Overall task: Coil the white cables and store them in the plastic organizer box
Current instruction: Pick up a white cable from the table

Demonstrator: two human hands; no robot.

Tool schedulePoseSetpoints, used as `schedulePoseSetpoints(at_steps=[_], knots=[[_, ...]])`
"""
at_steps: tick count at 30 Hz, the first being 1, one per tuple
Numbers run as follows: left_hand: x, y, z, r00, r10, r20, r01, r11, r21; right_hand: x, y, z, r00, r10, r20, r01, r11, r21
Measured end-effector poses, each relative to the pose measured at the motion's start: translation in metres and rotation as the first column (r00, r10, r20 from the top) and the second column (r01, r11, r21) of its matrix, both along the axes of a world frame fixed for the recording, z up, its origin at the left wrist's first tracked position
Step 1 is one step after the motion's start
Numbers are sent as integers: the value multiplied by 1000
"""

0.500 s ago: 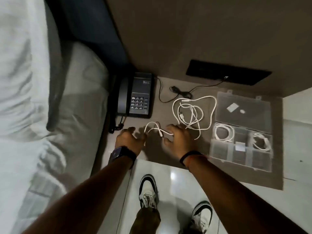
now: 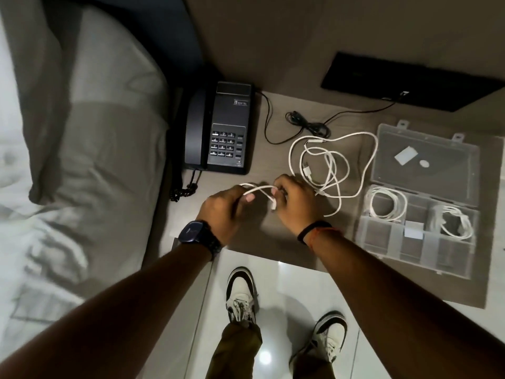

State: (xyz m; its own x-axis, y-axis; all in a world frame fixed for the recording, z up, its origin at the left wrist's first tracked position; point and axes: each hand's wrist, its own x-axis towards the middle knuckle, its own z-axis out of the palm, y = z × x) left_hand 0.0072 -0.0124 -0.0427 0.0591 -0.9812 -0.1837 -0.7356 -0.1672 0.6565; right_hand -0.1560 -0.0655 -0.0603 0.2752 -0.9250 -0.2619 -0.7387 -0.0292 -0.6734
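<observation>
Left hand (image 2: 224, 207) and right hand (image 2: 293, 205) both pinch a short white cable (image 2: 257, 188), looped between them above the table (image 2: 273, 236). Two coiled cables (image 2: 388, 205) already sit in the organizer box (image 2: 426, 250). A loose tangle (image 2: 332, 165) remains uncoiled beside it.

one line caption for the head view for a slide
Both hands loop a short white cable beside a tangled cable and the open organizer box.
</observation>
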Motion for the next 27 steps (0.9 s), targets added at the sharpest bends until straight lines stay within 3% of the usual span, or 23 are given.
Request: schedulePoseSetpoints(at_steps=[4, 7, 10, 14, 18, 23, 25, 27], knots=[[-7, -20, 22, 997, 73, -6, -73, 997, 34, -18, -10, 37, 971, -140, 194, 127, 989, 79], [-23, -37, 51, 987, 121, -106, -125, 992, -30, -26, -29, 78, 866, -355, 352, 197, 890, 412], [-46, -54, 91, 947, 195, -257, -217, 974, -62, -41, -38, 133, 717, -498, 487, 59, 740, 670], [-74, -75, 162, 929, 153, -336, -231, 952, -203, -64, -45, 229, 636, -406, 656, -164, 759, 630], [-86, -98, 261, 964, 22, -266, -113, 937, -332, -86, -67, 343, 659, -353, 664, -133, 814, 565], [-102, -131, 415, 969, -84, -233, -39, 877, -478, -118, -74, 501, 572, -334, 749, -234, 809, 539], [-115, -142, 487, 951, -106, -289, -64, 850, -522, -128, -69, 572, 498, -274, 823, -315, 827, 466], [-133, -147, 557, 917, -144, -371, -101, 818, -566, -133, -58, 644, 366, -200, 909, -379, 860, 342]])
